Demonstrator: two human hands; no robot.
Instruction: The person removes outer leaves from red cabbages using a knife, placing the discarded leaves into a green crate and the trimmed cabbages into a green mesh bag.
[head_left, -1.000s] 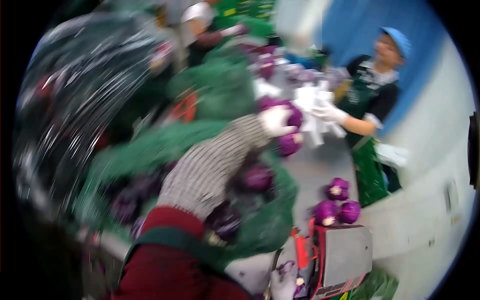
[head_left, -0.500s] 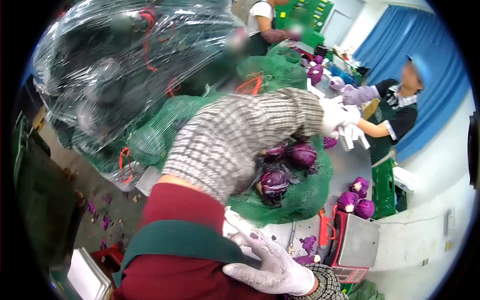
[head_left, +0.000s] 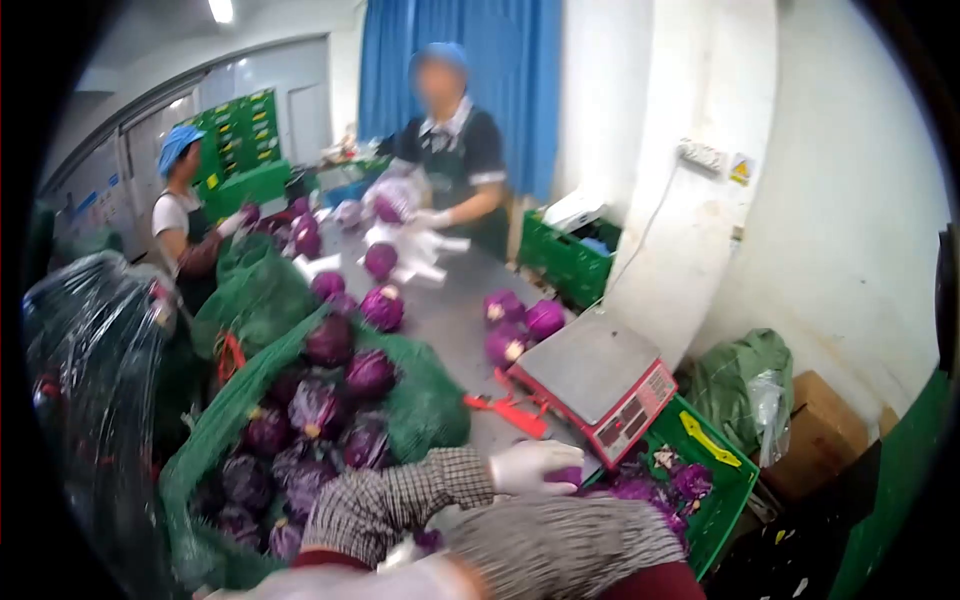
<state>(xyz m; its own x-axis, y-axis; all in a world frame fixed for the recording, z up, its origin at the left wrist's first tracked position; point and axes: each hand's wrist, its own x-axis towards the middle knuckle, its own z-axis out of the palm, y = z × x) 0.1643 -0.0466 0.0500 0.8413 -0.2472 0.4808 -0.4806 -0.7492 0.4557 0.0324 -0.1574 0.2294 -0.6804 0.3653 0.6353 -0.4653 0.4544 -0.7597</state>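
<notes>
My left hand (head_left: 535, 468), in a white glove below a checked sleeve, curls over a purple cabbage (head_left: 565, 475) beside the red scale (head_left: 598, 375). My right forearm crosses in front at the bottom. My right hand (head_left: 395, 582), also gloved, is blurred and partly cut off by the lower edge; its fingers cannot be made out. To the left, an open green net sack (head_left: 425, 400) holds several purple cabbages (head_left: 315, 408). Several more cabbages (head_left: 503, 343) lie on the metal table (head_left: 455, 310) behind the scale.
A co-worker (head_left: 465, 165) stands across the table with a cabbage (head_left: 390, 200) at their hands. Another person (head_left: 180, 215) stands at the far left. A green crate (head_left: 725, 490) with purple leaves is at the lower right. Plastic-wrapped sacks (head_left: 95, 350) stand left.
The view has swung right and up. My left arm has come back from the far side of the table, and my left hand is now on a cabbage. My right hand has crossed to the lower left.
</notes>
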